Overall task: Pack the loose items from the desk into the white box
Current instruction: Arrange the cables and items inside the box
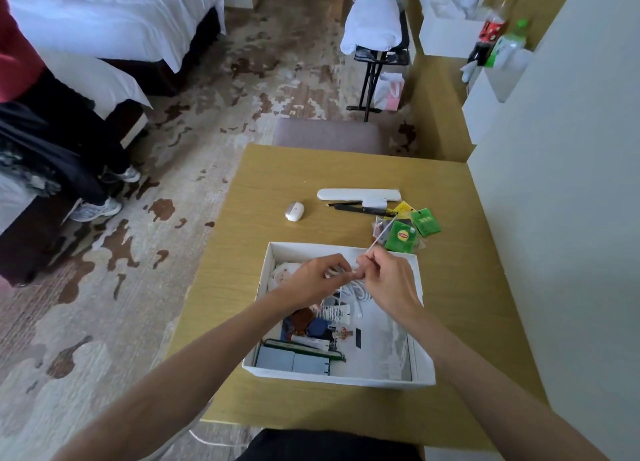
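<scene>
Over the white box (420,360) on the table (239,238), the left hand (313,278) and right hand (389,282) both pinch a thin white cable (360,292), its loops hanging into the box. Beyond the box lie a white mouse (294,211), a black comb (363,210), a white case (358,194) and green tea packets (410,230).

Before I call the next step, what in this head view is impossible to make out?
Head view only:
- White cable: its coil is hidden behind both hands, left hand, right hand.
- White box: contents under the forearms hidden; items too small to identify.
- Tea packets: count unclear, overlapping.
</scene>
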A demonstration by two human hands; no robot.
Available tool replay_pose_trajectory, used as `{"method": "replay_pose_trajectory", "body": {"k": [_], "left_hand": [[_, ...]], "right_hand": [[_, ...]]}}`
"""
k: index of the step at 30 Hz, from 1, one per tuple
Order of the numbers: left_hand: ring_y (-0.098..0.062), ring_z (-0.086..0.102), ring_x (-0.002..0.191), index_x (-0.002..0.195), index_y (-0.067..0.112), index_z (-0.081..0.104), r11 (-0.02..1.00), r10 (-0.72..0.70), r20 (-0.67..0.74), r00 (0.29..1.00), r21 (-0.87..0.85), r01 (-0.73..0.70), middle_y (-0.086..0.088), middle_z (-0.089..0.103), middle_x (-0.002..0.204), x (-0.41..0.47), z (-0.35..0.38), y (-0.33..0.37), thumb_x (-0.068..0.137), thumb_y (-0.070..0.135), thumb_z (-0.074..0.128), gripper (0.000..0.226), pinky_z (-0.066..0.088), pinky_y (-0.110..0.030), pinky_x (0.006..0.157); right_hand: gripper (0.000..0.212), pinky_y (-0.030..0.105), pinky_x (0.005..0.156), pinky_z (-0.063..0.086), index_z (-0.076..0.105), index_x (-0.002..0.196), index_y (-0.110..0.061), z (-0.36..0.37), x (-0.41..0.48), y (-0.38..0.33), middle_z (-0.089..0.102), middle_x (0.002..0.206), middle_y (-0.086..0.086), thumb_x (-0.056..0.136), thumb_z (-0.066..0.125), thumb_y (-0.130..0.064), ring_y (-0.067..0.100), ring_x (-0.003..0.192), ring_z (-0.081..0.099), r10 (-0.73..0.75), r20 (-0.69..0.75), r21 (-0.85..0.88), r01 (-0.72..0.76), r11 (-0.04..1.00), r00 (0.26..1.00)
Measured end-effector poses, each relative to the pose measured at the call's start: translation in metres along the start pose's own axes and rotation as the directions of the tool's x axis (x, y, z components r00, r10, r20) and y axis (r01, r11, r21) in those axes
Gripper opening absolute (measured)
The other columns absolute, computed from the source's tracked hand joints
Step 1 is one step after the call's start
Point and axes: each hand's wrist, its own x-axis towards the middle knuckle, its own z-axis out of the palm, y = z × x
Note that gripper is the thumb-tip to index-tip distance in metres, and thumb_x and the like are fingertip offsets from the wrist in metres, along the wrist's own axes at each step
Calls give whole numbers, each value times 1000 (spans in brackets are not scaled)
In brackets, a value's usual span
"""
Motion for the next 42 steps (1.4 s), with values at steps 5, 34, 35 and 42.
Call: {"method": "replay_pose_trajectory", "body": {"k": [5,34,35,42], "left_hand": [[-11,66,70,89,31,62,985,-133,68,989,-104,140,3,66,92,6,-2,-4,88,43,59,12,57,-28,54],[-15,33,134,118,31,62,630,305,399,865,596,-497,4,46,140,35,-8,-47,85,30,65,33,43,-38,101],[-15,33,134,117,30,62,608,312,408,858,608,-511,5,46,140,34,-7,-47,86,30,64,31,43,-37,100],[-13,45,117,105,22,66,708,341,320,884,532,-465,5,61,115,40,-1,-49,93,30,55,18,49,-39,86]], "right_hand": [[19,43,74,56,64,83,-18,-3,6,5,71,80,-10,94,58,-32,9,76,67,3,158,95,-18,995,987],[10,18,76,49,70,92,-16,9,-24,27,71,93,-4,82,74,-16,10,85,64,59,533,-125,10,992,844],[11,21,79,51,70,92,-16,9,-24,27,72,95,-2,82,74,-15,10,86,65,55,521,-116,6,993,852],[16,13,75,49,72,95,-17,-4,-35,29,71,93,-6,80,77,-15,1,81,63,38,565,-55,-9,998,824]]}}
